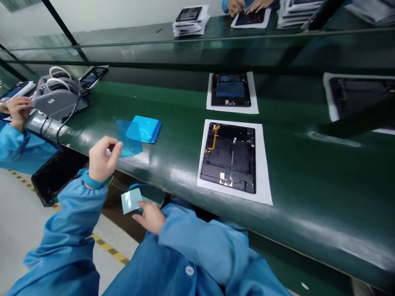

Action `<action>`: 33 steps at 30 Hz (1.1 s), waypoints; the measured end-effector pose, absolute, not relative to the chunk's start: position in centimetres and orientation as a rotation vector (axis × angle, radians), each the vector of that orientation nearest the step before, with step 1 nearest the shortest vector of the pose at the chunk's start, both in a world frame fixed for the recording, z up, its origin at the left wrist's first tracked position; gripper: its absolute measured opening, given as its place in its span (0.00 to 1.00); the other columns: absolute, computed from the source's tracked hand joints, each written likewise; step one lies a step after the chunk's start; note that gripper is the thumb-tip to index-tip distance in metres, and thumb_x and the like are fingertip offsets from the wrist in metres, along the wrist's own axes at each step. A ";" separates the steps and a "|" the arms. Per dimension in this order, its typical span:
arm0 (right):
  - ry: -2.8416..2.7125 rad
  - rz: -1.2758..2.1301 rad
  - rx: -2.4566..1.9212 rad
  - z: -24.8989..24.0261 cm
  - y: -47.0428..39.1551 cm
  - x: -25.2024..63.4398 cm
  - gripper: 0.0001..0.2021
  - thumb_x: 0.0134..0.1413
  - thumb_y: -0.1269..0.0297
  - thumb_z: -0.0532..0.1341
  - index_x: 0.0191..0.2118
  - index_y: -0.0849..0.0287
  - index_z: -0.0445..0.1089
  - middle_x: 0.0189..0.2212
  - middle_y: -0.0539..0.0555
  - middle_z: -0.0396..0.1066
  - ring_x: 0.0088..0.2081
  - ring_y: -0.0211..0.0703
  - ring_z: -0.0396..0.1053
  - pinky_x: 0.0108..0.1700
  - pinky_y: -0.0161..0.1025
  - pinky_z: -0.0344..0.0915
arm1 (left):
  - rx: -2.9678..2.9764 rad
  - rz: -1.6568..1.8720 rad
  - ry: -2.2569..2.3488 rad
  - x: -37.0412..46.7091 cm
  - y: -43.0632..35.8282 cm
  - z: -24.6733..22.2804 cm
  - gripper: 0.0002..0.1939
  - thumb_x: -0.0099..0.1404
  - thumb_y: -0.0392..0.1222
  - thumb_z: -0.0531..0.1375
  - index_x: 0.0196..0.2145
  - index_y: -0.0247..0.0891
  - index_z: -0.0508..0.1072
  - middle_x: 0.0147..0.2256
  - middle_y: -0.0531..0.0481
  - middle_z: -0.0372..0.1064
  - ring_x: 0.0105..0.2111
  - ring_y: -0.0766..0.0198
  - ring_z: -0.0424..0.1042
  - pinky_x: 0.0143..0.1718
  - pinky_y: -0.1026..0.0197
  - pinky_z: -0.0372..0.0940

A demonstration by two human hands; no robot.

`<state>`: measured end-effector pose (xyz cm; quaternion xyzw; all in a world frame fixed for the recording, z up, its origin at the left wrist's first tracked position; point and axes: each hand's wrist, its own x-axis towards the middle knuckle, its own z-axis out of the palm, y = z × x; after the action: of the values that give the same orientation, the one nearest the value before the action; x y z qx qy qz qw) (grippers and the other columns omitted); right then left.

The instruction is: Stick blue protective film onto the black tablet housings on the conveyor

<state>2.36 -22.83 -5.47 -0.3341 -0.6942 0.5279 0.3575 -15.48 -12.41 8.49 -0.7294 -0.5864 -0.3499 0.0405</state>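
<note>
Pinched between the thumb and finger of my left hand (104,158) is a translucent blue film (129,142), held up over the table's front edge. Just behind it lies a stack of blue sheets (147,128). My right hand (150,216) is below the table edge, its fingers at a pale, shiny film (131,200) above a brown box. To the right, an opened black device (228,158) with an orange flex strip rests on a white sheet (263,164).
A second opened device (231,89) with a blue patch lies farther back, another (361,96) at right. A grey machine (58,96) with cables stands at left, beside another person's hand (18,111). Someone's hands (247,7) work across the green table (173,160), near stacked sheets (190,20).
</note>
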 end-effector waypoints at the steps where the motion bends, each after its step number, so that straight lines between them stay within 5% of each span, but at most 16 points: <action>1: -1.765 1.355 -0.869 -4.1 -22.4 4.0 0.13 0.55 0.49 0.67 0.37 0.54 0.75 0.24 0.49 0.75 0.22 0.41 0.71 0.28 0.38 0.70 | -2.306 -1.013 -1.680 -14.1 -13.1 8.2 0.07 0.69 0.39 0.59 0.32 0.38 0.70 0.27 0.53 0.67 0.27 0.67 0.65 0.33 0.62 0.62; 5: -1.483 1.294 -1.052 1.8 -19.1 11.6 0.19 0.64 0.52 0.61 0.55 0.54 0.73 0.48 0.56 0.78 0.39 0.42 0.77 0.40 0.38 0.75 | -2.648 -0.872 -1.138 -7.3 -15.2 6.1 0.04 0.68 0.33 0.59 0.33 0.38 0.69 0.29 0.51 0.72 0.27 0.65 0.67 0.31 0.59 0.60; 11: -1.693 1.012 -1.279 4.5 -15.4 18.0 0.17 0.69 0.56 0.56 0.31 0.57 0.74 0.28 0.53 0.75 0.32 0.42 0.74 0.41 0.40 0.73 | -2.815 -0.944 -0.864 -0.6 -14.3 3.7 0.03 0.69 0.36 0.60 0.35 0.36 0.72 0.29 0.49 0.74 0.28 0.62 0.68 0.29 0.56 0.59; 15: -1.787 0.869 -1.220 3.8 -15.1 20.6 0.15 0.70 0.64 0.53 0.44 0.55 0.78 0.42 0.57 0.80 0.45 0.45 0.78 0.51 0.42 0.74 | -2.796 -0.939 -1.044 -0.2 -11.9 5.1 0.21 0.70 0.52 0.63 0.53 0.35 0.73 0.49 0.38 0.76 0.48 0.51 0.73 0.49 0.50 0.65; 17: -1.870 0.826 -1.125 3.8 -14.9 22.0 0.16 0.69 0.68 0.53 0.52 0.55 0.77 0.47 0.57 0.79 0.48 0.44 0.78 0.54 0.42 0.74 | -2.790 -0.831 -1.092 -0.2 -10.6 6.2 0.17 0.71 0.48 0.63 0.52 0.38 0.74 0.50 0.40 0.76 0.50 0.50 0.72 0.52 0.47 0.62; 19: -1.888 0.794 -1.098 4.0 -14.5 23.3 0.16 0.68 0.68 0.55 0.54 0.55 0.76 0.46 0.57 0.79 0.46 0.43 0.78 0.52 0.41 0.75 | -2.941 -0.745 -1.020 0.1 -9.3 7.0 0.07 0.73 0.42 0.60 0.45 0.40 0.76 0.43 0.46 0.79 0.43 0.57 0.75 0.47 0.52 0.62; 22: -1.742 0.808 -1.200 4.5 -14.0 24.8 0.11 0.64 0.63 0.63 0.49 0.55 0.78 0.38 0.54 0.79 0.36 0.40 0.77 0.40 0.36 0.77 | -3.155 -0.761 -0.995 1.1 -8.0 7.3 0.08 0.75 0.40 0.58 0.38 0.38 0.75 0.35 0.52 0.79 0.35 0.65 0.75 0.39 0.59 0.63; 26: -1.679 0.844 -1.324 4.9 -13.5 26.3 0.06 0.60 0.60 0.66 0.35 0.55 0.77 0.29 0.50 0.77 0.26 0.37 0.73 0.31 0.34 0.74 | -3.267 -0.756 -1.147 2.6 -6.6 6.8 0.10 0.74 0.43 0.59 0.37 0.37 0.76 0.35 0.51 0.78 0.34 0.66 0.76 0.38 0.63 0.67; 31: -1.591 0.817 -1.477 4.2 -11.7 29.1 0.08 0.57 0.55 0.68 0.33 0.54 0.78 0.26 0.50 0.78 0.26 0.39 0.75 0.33 0.37 0.75 | -3.212 -0.787 -1.390 3.5 -3.8 5.7 0.12 0.74 0.49 0.60 0.44 0.37 0.75 0.41 0.47 0.78 0.40 0.62 0.76 0.43 0.61 0.68; 33: -1.400 0.903 -1.532 3.4 -10.3 30.7 0.12 0.54 0.52 0.71 0.32 0.55 0.77 0.24 0.50 0.77 0.23 0.39 0.74 0.31 0.38 0.75 | -2.951 -0.726 -1.690 3.5 -3.1 4.9 0.14 0.74 0.50 0.58 0.39 0.36 0.75 0.34 0.47 0.75 0.33 0.61 0.73 0.35 0.60 0.64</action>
<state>30.67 -10.32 3.42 -0.6127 -0.5599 0.3610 0.4252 3.53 -3.09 4.86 -0.8367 -0.4793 -0.2058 -0.1669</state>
